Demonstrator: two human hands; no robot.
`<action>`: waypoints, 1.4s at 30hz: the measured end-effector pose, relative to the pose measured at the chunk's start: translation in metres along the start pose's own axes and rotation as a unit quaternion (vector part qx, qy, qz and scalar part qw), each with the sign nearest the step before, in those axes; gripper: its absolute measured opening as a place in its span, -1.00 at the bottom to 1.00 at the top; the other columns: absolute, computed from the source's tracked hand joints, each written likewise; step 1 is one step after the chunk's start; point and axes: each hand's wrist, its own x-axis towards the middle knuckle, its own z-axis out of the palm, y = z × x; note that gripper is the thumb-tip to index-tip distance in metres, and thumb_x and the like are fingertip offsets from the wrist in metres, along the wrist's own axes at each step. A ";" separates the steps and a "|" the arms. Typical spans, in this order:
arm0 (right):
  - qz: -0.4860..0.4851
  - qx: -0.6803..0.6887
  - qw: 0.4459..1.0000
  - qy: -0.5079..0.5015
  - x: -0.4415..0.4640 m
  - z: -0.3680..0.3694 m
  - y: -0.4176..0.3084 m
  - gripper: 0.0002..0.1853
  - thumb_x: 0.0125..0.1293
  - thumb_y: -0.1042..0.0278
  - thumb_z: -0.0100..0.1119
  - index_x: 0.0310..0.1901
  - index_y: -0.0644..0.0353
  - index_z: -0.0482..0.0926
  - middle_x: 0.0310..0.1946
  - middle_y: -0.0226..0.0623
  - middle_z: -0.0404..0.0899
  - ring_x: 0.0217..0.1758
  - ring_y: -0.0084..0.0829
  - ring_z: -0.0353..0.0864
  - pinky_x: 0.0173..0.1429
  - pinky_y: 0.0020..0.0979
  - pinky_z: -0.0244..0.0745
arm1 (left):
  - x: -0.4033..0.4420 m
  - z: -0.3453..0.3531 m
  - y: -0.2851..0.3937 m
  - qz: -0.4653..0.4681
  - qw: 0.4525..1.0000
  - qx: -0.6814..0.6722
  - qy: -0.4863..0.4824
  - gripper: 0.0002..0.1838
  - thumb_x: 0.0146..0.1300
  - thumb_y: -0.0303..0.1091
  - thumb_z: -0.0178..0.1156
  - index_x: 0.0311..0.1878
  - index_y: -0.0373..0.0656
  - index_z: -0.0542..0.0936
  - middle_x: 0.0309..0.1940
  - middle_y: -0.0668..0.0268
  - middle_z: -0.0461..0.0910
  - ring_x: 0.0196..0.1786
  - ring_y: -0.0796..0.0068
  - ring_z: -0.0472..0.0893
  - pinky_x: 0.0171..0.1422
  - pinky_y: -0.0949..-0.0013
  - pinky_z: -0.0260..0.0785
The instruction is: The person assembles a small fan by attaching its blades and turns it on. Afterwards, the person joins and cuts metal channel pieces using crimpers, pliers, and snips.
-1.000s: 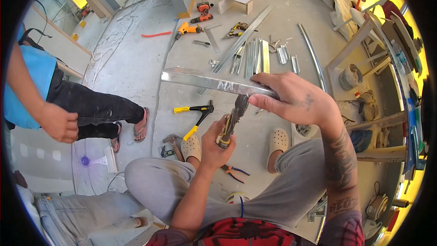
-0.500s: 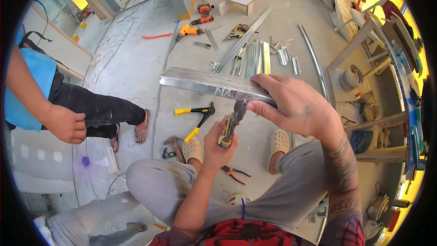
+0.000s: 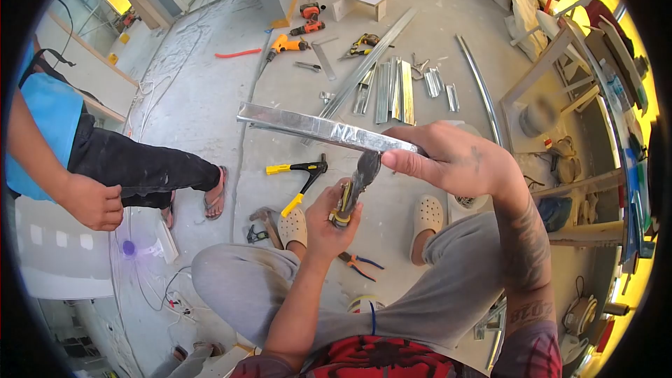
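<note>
My right hand [image 3: 448, 161] grips one end of a shiny metal channel [image 3: 308, 126], with the thumb in front and the fingers over the top. The channel stretches out to the left, slightly tilted, above the floor. My left hand [image 3: 332, 217] is closed around the yellow-and-black handles of what look like tin snips [image 3: 364, 171]. Their dark head points up and meets the channel's lower edge beside my right thumb. Whether the jaws bite into the metal is hidden.
On the floor lie a yellow-and-black hand riveter [image 3: 301, 182], a hammer [image 3: 266, 222], pliers [image 3: 360, 264], an orange drill [image 3: 283, 47] and cut metal profiles [image 3: 395, 91]. A person in a blue shirt [image 3: 49, 119] stands at left. A cluttered wooden rack [image 3: 588, 238] stands right.
The channel has rolled in my right hand, so its top face shows less. My left hand keeps its hold on the snips. At lower left, another person's grey-clad leg has moved mostly out of view.
</note>
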 end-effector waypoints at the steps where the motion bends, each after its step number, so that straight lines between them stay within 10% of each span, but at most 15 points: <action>1: 0.000 0.000 1.000 0.000 0.000 0.001 0.000 -0.37 0.48 -0.18 -0.07 -0.13 0.42 0.53 -0.61 0.11 0.43 -0.49 0.07 0.46 -0.31 -0.13 0.39 | 0.000 -0.001 0.001 0.004 1.000 0.018 0.003 -0.57 0.13 -0.51 0.33 0.11 -0.23 0.56 -0.30 0.23 0.59 -0.29 0.38 0.64 -0.17 0.41 0.46; 19: 0.035 -0.065 0.997 0.037 -0.001 0.000 0.012 -0.44 0.50 -0.06 -0.04 0.12 0.39 0.48 -0.44 0.01 0.56 -0.35 -0.12 0.59 -0.19 -0.23 0.45 | 0.002 -0.008 -0.006 -0.004 1.000 0.021 0.001 -0.50 0.14 -0.43 0.37 0.17 -0.30 0.55 -0.27 0.18 0.59 -0.29 0.37 0.59 -0.15 0.39 0.44; 23: 0.030 0.009 0.999 0.018 -0.003 -0.003 0.021 -0.38 0.53 -0.18 -0.20 -0.03 0.36 0.52 -0.52 -0.21 0.48 -0.43 -0.36 0.47 -0.25 -0.30 0.42 | 0.004 -0.010 -0.004 0.016 1.000 0.004 -0.003 -0.51 0.14 -0.43 0.36 0.17 -0.28 0.55 -0.30 0.20 0.57 -0.30 0.39 0.58 -0.16 0.39 0.44; 25: 0.025 0.028 0.999 0.009 -0.004 -0.003 0.020 -0.35 0.54 -0.21 -0.25 -0.10 0.35 0.53 -0.53 -0.27 0.45 -0.44 -0.43 0.43 -0.27 -0.33 0.41 | 0.003 -0.009 -0.001 -0.013 1.000 -0.019 -0.005 -0.78 0.17 -0.46 0.36 -0.13 -0.21 0.57 -0.32 0.42 0.59 -0.24 0.69 0.55 -0.10 0.53 0.42; 42: 0.089 0.052 0.994 -0.041 -0.004 -0.007 0.019 -0.27 0.52 -0.28 -0.30 -0.34 0.33 0.55 -0.54 -0.34 0.51 -0.48 -0.50 0.46 -0.33 -0.38 0.42 | 0.000 -0.007 -0.001 -0.017 1.000 -0.013 -0.006 -0.68 0.21 -0.45 0.36 0.02 -0.27 0.60 -0.34 0.44 0.60 -0.28 0.72 0.54 -0.14 0.56 0.43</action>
